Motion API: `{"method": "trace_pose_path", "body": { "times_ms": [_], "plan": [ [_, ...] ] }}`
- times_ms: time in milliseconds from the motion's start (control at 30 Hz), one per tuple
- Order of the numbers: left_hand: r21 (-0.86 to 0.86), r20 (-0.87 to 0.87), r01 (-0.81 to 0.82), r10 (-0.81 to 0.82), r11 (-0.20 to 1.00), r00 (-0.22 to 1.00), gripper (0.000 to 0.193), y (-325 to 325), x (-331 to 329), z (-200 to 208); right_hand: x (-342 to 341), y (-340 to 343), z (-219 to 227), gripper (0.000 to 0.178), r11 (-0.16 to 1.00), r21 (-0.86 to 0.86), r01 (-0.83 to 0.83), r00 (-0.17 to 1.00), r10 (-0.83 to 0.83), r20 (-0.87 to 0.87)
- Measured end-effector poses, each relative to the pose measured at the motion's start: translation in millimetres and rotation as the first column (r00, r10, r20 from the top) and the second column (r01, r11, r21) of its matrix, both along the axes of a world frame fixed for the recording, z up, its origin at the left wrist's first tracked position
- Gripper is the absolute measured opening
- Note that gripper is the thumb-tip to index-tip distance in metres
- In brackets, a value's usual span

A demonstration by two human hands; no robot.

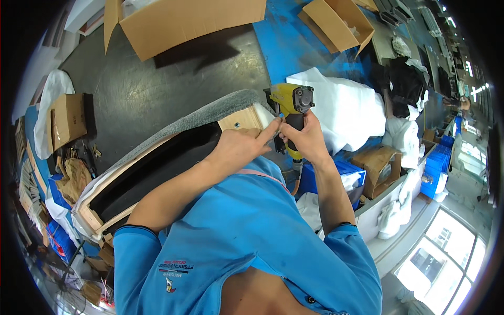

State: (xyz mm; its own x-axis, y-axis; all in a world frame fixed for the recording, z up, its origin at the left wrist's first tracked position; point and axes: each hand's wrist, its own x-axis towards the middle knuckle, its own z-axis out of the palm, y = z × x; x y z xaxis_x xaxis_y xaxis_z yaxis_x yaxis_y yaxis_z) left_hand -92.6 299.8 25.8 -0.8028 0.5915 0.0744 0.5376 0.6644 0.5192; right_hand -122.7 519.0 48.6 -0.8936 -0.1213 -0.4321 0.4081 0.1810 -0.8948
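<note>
A long upholstered wooden frame [234,123] lies across the bench in front of me, its open underside lined with black cloth [157,168]. Grey fabric [210,108] with white padding wraps its far side and right end. My left hand [242,142] rests over the frame's right corner, fingers bent and pinching the fabric edge, the index finger reaching toward the tool. In my right hand [305,137] is a yellow and black pneumatic staple gun [288,97], its grip wrapped by my fingers. Its nose is beside the padded end; whether they touch is hidden.
Large cardboard boxes [194,26] stand at the far side of the dark bench [126,79]. White sheeting [341,107] lies right of the staple gun. A blue bin [341,176] and an open carton [377,167] sit at the near right. A small carton [68,118] stands at left.
</note>
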Motion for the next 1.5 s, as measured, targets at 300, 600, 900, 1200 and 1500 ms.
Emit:
{"method": "trace_pose_path", "body": {
  "times_ms": [300,600,900,1200,1500],
  "plan": [
    [0.097,-0.263,0.0,0.025,0.995,0.964,0.034,-4.3,3.2,-2.9,10.4,-17.0,-8.6,0.052,0.971,0.237,0.028,1.0,-0.026,-0.014],
    [0.15,-0.257,0.098,-0.057,0.984,0.965,0.027,0.8,-6.3,-9.9,1.6,-17.1,-5.1,0.05,0.985,0.154,0.072,0.993,-0.056,-0.103],
    [0.189,-0.205,-0.001,0.041,0.982,0.978,0.021,0.9,-6.2,-11.3,-3.8,-18.2,8.3,0.047,0.994,0.086,0.073,0.997,-0.07,-0.03],
    [0.096,-0.293,-0.306,0.32,0.947,0.901,0.02,14.2,-15.8,-4.8,11.7,-0.4,-27.6,0.067,0.992,0.004,-0.128,0.991,0.128,-0.031],
    [0.126,-0.217,-0.331,0.352,0.935,0.911,0.027,16.6,-11.6,-17.7,20.3,-11.6,-25.5,0.06,0.988,0.152,-0.041,0.999,0.045,-0.027]
  ]
}}
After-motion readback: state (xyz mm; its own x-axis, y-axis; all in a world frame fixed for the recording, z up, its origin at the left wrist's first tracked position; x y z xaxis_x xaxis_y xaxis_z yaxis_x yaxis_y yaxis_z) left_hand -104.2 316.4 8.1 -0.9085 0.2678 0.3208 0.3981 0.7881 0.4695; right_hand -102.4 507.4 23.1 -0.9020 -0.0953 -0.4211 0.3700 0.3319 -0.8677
